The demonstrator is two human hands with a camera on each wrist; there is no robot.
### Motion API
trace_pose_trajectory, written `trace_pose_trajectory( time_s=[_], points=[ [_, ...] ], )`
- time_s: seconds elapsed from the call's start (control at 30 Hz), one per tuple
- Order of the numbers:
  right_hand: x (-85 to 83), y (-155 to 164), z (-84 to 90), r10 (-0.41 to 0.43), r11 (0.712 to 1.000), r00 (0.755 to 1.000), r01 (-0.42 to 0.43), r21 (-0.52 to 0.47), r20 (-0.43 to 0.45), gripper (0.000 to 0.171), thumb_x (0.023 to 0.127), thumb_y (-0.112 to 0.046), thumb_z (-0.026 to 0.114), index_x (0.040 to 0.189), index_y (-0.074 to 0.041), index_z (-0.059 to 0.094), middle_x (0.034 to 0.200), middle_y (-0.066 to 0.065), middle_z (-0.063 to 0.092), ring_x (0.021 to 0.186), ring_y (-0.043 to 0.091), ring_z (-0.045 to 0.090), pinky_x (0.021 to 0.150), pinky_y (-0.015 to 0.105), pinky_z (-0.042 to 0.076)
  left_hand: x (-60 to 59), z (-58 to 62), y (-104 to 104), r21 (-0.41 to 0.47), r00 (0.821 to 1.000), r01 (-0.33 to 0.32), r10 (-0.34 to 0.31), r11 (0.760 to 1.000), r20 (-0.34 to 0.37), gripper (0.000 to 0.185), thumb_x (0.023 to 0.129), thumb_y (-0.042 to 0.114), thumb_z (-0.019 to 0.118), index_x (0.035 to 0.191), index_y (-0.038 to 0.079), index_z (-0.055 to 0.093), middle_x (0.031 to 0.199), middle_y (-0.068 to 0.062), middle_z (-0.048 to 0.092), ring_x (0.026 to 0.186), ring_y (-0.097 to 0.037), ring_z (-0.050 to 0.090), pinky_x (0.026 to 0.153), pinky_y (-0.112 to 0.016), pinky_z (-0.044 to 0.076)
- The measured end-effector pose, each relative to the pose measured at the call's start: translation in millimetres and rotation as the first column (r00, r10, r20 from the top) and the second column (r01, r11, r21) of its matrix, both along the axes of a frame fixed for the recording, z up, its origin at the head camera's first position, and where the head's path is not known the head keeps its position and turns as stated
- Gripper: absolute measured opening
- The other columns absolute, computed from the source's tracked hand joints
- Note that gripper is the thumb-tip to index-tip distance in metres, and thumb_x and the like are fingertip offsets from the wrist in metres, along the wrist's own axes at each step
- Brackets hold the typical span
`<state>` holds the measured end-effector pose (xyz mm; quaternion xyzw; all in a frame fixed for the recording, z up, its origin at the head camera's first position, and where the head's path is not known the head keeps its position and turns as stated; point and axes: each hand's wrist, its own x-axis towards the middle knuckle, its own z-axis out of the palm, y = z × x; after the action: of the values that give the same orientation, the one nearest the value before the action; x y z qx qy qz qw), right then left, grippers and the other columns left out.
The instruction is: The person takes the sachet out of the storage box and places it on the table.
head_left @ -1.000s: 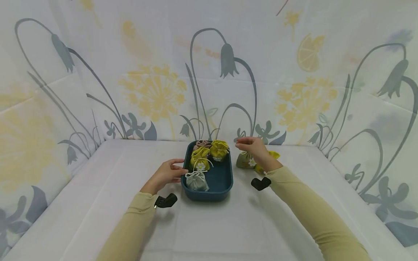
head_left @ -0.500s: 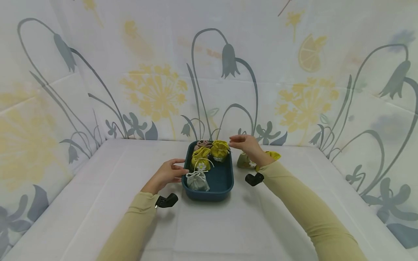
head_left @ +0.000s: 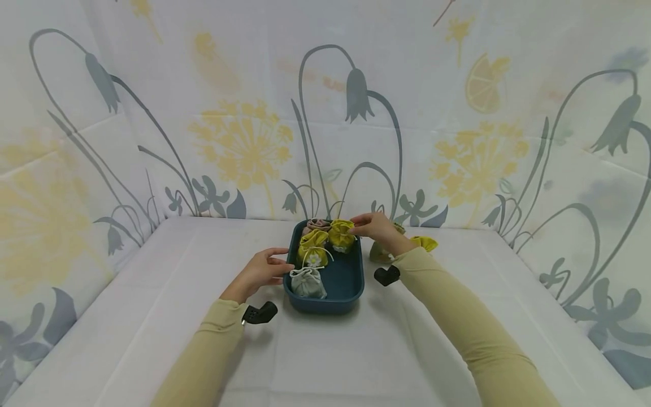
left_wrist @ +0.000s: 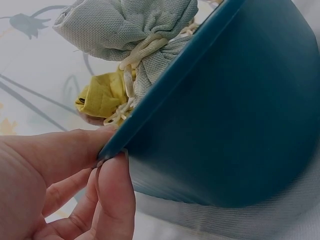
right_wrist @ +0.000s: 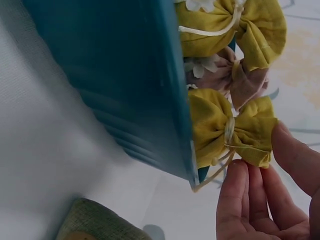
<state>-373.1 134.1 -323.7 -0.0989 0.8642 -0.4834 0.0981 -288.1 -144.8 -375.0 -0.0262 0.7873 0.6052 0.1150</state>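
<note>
In the head view a dark blue rectangular tub (head_left: 323,306) stands on the white cloth, with several small drawstring pouches inside. My left hand (head_left: 259,270) pinches the tub's left rim between thumb and fingers, as the left wrist view shows. At the tub's back right, my right hand (head_left: 380,230) has thumb and fingertips at the gathered top of a yellow drawstring pouch (right_wrist: 207,125), pinching it. Another yellow pouch (head_left: 313,246) with a white flower and a mauve pouch (right_wrist: 220,75) sit beside it. A pale grey pouch (left_wrist: 130,25) lies at the tub's near left.
Right of the tub a green pouch (right_wrist: 100,222) rests on the cloth, partly behind my right hand in the head view. A further yellow pouch (head_left: 425,243) shows behind my right wrist. A flower-printed cloth (head_left: 244,141) hangs at the back.
My right hand has moved left from above the pouches on the cloth to the yellow pouch at the tub's back right. The left hand stays at the rim.
</note>
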Motion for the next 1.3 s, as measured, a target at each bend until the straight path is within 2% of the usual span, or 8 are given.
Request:
trace_pose_trajectory(
  time_s=[0.23,0.47,0.67,0.83,0.93,1.1,1.3],
  points=[
    [-4.5,-7,2.4,0.054,0.998,0.997,-0.054,-0.011,0.052,0.044,0.087,-0.009,0.067,0.127,0.003,0.054,0.119,0.02,0.057,0.107,0.029,0.056,0.092,0.038,0.045,0.6,0.0,0,0.0,1.0,-0.004,0.004,1.0,0.005,0.056,0.086,0.015,0.068,0.137,0.01,0.045,0.117,-0.018,0.054,0.083,-0.019,0.061,0.07,-0.03,0.053],
    [-7.1,-10,2.7,0.044,0.998,0.996,-0.04,-0.051,0.081,0.034,0.09,-0.002,0.059,0.123,0.008,0.055,0.117,0.022,0.057,0.105,0.03,0.058,0.09,0.036,0.046,1.1,0.3,0,0.007,1.0,0.004,-0.003,1.0,-0.007,0.056,0.087,0.014,0.068,0.137,0.009,0.045,0.116,-0.018,0.054,0.081,-0.018,0.06,0.069,-0.03,0.053],
    [-7.4,-9,-1.2,-0.01,0.996,0.999,0.014,-0.093,0.044,0.029,0.092,-0.002,0.056,0.119,0.01,0.057,0.113,0.024,0.059,0.098,0.029,0.061,0.087,0.035,0.048,1.8,0.0,0,0.0,1.0,0.003,-0.003,1.0,-0.006,0.056,0.087,0.015,0.068,0.137,0.008,0.044,0.117,-0.018,0.053,0.082,-0.018,0.06,0.069,-0.031,0.053],
    [-8.7,-9,-3.4,-0.079,0.98,0.994,0.093,-0.178,0.081,0.029,0.092,0.0,0.055,0.119,0.011,0.056,0.115,0.025,0.056,0.097,0.028,0.06,0.086,0.034,0.049,1.0,-1.4,0,-0.002,1.0,0.001,-0.001,1.0,-0.006,0.056,0.086,0.015,0.068,0.137,0.009,0.045,0.117,-0.018,0.054,0.082,-0.018,0.06,0.069,-0.03,0.053],
    [-5.8,-8,-3.7,-0.098,0.974,0.99,0.116,-0.196,0.101,0.028,0.093,0.0,0.054,0.119,0.011,0.056,0.115,0.024,0.056,0.092,0.025,0.061,0.086,0.034,0.049,-0.6,-2.1,0,-0.002,1.0,0.001,-0.001,1.0,0.0,0.056,0.086,0.015,0.068,0.137,0.009,0.045,0.117,-0.018,0.054,0.083,-0.018,0.06,0.069,-0.03,0.053],
    [5.4,-7,-2.4,-0.071,0.977,0.996,0.08,-0.196,0.053,0.026,0.094,-0.001,0.053,0.117,0.011,0.057,0.111,0.022,0.059,0.086,0.019,0.061,0.087,0.037,0.048,-1.8,-0.7,0,-0.006,1.0,-0.001,0.001,1.0,-0.008,0.055,0.087,0.015,0.068,0.137,0.01,0.045,0.117,-0.018,0.054,0.083,-0.018,0.061,0.07,-0.03,0.053],
    [24.2,-3,4.2,-0.039,0.979,0.998,0.03,-0.201,-0.043,0.025,0.095,-0.003,0.051,0.115,0.01,0.057,0.111,0.021,0.059,0.098,0.027,0.06,0.088,0.037,0.047,-2.1,-3.1,0,-0.003,1.0,-0.007,0.007,1.0,-0.005,0.055,0.086,0.015,0.068,0.136,0.009,0.045,0.117,-0.018,0.054,0.082,-0.017,0.061,0.07,-0.03,0.053]
  ],
)
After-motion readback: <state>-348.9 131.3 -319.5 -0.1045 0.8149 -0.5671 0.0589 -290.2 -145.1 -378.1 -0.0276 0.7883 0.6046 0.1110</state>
